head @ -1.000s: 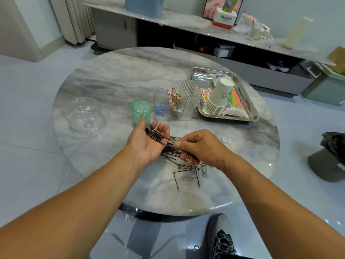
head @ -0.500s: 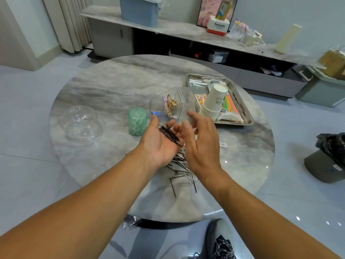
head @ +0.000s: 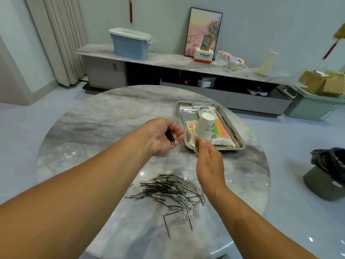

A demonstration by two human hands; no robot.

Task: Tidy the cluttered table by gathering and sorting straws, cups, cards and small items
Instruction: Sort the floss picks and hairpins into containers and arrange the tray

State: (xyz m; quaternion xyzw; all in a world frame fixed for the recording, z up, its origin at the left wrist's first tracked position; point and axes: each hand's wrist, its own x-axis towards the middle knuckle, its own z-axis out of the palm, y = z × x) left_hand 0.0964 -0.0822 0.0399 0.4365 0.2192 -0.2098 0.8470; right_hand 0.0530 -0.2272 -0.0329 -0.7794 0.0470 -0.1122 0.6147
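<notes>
My left hand [head: 164,136] is raised palm-up over the middle of the round marble table [head: 104,116], cupping a bundle of black hairpins [head: 170,135] with curled fingers. It hides most of the clear ribbed organizer [head: 176,120] behind it. My right hand [head: 208,158] hovers beside it with relaxed straight fingers, holding nothing. A loose pile of black hairpins and silver clips [head: 172,191] lies on the table near me. A metal tray [head: 182,109] at the right holds a stack of paper cups [head: 202,128], coloured straws [head: 220,128] and cards [head: 190,126].
A clear plastic dome lid [head: 64,156] rests at the table's left. Behind the table runs a low cabinet [head: 168,62] with a blue bin [head: 130,43]. A black bin with a bag [head: 328,176] stands on the floor to the right.
The view has tilted up. My left hand lifted the hairpin bundle away from the pile toward the organizer. My right hand let go of the pins and drew back to the right.
</notes>
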